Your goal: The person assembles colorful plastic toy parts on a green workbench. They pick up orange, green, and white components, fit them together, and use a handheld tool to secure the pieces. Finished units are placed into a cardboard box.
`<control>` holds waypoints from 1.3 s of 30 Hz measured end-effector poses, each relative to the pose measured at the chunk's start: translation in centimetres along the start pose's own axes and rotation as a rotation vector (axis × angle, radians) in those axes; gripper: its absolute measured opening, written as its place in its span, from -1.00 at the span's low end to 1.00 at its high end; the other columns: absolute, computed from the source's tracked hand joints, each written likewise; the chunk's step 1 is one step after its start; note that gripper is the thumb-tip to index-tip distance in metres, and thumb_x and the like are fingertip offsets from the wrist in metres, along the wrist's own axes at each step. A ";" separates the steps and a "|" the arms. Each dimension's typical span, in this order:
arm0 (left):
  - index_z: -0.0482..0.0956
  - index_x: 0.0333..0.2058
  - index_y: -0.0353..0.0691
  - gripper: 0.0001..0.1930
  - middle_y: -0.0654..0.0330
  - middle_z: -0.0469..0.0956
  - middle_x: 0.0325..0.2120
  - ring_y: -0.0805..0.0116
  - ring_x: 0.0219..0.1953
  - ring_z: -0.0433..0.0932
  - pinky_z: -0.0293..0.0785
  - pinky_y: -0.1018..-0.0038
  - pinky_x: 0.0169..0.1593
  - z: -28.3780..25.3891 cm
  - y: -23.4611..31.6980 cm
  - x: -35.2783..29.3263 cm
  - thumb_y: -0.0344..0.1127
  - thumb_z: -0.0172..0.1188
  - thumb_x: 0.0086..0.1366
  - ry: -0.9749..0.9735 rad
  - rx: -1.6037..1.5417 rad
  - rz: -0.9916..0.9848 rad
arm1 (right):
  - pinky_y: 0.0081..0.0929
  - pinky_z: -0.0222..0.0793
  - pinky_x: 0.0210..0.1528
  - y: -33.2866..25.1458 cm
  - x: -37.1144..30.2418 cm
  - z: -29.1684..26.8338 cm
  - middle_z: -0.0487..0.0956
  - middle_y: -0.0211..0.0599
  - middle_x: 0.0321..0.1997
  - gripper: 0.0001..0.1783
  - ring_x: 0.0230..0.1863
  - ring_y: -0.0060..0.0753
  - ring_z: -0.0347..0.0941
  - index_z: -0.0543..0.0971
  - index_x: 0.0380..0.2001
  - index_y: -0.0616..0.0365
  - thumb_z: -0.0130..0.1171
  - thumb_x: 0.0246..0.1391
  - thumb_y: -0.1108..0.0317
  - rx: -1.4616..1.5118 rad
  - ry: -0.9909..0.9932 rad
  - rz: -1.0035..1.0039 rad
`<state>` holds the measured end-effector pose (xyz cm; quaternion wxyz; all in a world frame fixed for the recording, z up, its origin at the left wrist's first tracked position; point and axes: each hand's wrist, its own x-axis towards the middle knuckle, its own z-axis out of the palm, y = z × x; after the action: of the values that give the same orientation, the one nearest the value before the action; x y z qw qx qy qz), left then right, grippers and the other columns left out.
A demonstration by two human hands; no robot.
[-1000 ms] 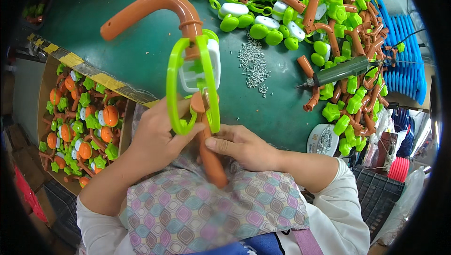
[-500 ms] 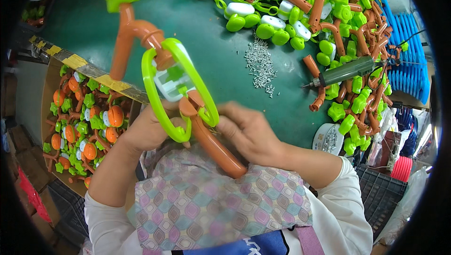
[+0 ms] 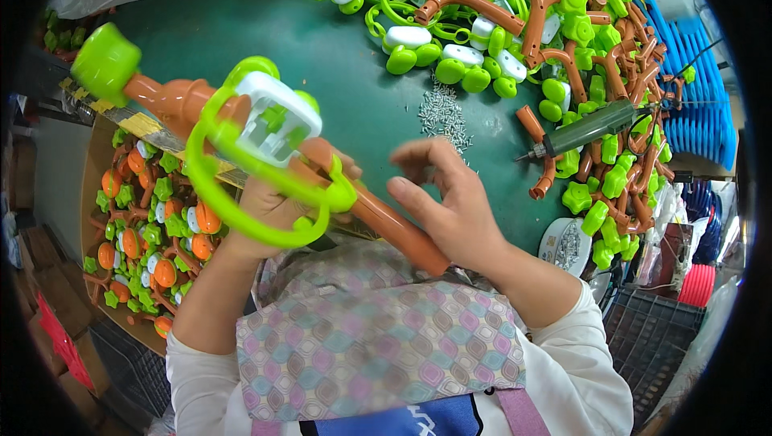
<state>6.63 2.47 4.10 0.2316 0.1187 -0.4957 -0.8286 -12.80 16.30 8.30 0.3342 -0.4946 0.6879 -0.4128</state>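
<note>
My left hand (image 3: 273, 209) is closed around a plastic toy branch (image 3: 396, 229), partly hidden behind its parts. This assembly has brown branch-shaped tubes, a thin bright green ring (image 3: 211, 199), a hollow white housing (image 3: 299, 118) and a green knob (image 3: 106, 62) at its far left end. Just right of the lower brown tube, my right hand (image 3: 454, 207) has its thumb and fingers apart, with nothing visible between them. Beyond its fingertips lies a pile of small silver screws (image 3: 444, 114) on the green table (image 3: 354, 58).
A dark green electric screwdriver (image 3: 591, 126) rests on loose brown and green pieces at right. Below it sits a round white tub of screws (image 3: 565, 245). More green-and-white parts (image 3: 462, 54) heap along the back. At left, a cardboard box (image 3: 95, 145) holds orange, green and brown pieces.
The toy branch has tipped leftward, its green knob swinging left and down. My right hand has let go of it near the ring joint, and its fingers have spread toward the screw pile.
</note>
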 end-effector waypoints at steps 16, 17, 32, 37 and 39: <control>0.53 -0.02 -0.22 -0.62 0.05 0.58 -0.01 0.17 0.06 0.54 0.42 0.30 0.17 2.5 2.2 -2.3 -0.44 0.31 0.15 -0.235 0.377 -0.367 | -0.62 0.27 -0.50 -0.3 -1.7 -0.8 0.51 -0.43 -0.48 -0.55 -0.53 -0.68 0.33 0.56 -0.31 0.19 -0.04 0.41 0.01 0.583 -0.808 0.677; 0.51 -0.03 -0.22 -0.61 0.03 0.56 0.00 0.16 0.06 0.54 0.44 0.28 0.16 2.2 1.8 -2.1 -0.48 0.32 0.14 -0.338 0.462 -0.275 | -0.60 0.29 -0.49 -0.4 -1.4 -0.8 0.51 -0.42 -0.48 -0.55 -0.52 -0.67 0.33 0.57 -0.30 0.22 -0.03 0.41 0.02 0.547 -0.818 0.674; 0.55 -0.02 -0.35 -0.70 0.05 0.60 -0.07 0.13 -0.08 0.61 0.53 0.33 0.03 0.5 -2.7 -4.8 -0.48 0.23 0.26 -0.254 0.537 -0.004 | -0.34 0.44 -0.35 -0.7 0.6 0.3 0.57 -0.29 -0.48 -0.49 -0.52 -0.42 0.47 0.57 -0.19 0.35 -0.01 0.38 0.01 0.223 -0.914 0.667; 0.50 0.05 -0.33 -0.63 0.07 0.56 0.00 0.18 0.12 0.49 0.30 0.19 0.30 0.0 -1.7 -3.2 -0.44 0.23 0.26 -0.346 0.636 -0.036 | -0.24 0.44 -0.29 -1.3 0.1 -0.2 0.59 -0.13 -0.46 -0.60 -0.47 -0.17 0.50 0.56 -0.17 0.30 0.03 0.35 0.11 0.091 -0.695 0.413; 0.47 0.11 -0.32 -0.56 0.03 0.49 0.11 0.12 0.20 0.43 0.28 0.19 0.32 1.5 -2.0 -2.2 -0.45 0.25 0.24 -0.005 0.751 0.262 | -0.22 0.44 -0.27 -2.5 0.6 -1.3 0.59 -0.09 -0.43 -0.64 -0.44 -0.09 0.51 0.56 -0.13 0.27 0.05 0.33 0.14 0.023 -0.557 0.328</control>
<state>7.41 5.51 3.02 0.2746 0.1288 -0.7757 -0.5535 -13.10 15.60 11.07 0.5772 -0.4676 0.6357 -0.2098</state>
